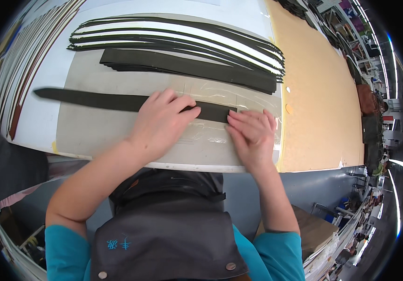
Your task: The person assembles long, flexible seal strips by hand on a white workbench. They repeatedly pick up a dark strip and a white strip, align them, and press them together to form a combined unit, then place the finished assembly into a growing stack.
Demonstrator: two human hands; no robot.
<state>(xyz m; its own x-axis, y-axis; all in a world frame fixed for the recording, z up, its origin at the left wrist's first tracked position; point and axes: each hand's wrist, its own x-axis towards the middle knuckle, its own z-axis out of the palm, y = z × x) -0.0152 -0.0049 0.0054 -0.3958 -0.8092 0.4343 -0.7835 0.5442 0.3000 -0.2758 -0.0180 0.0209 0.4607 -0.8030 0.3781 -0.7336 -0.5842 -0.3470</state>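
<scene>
A long black strap-like strip point(93, 99), pointed at its left end and cut square at its right, lies across the grey board. My left hand point(161, 122) rests on it with bent fingers, thumb and fingertips closed on the strip near its middle. At the square end my right hand point(253, 133) grips the corner, thumb and fingers together. Beyond my hands lies a stack of wide black strips point(173, 65), fanned slightly along its edges. Farther back is a row of narrow black strips point(164, 35) with jagged ends, spaced in curved bands.
Beneath the work is a grey board point(98, 131) with clear tape on it. A tan board point(318, 103) covers the table's right part. Long thin strips point(37, 51) are ranged at the far left. Someone's dark-clad body point(9, 154) is close by on the left.
</scene>
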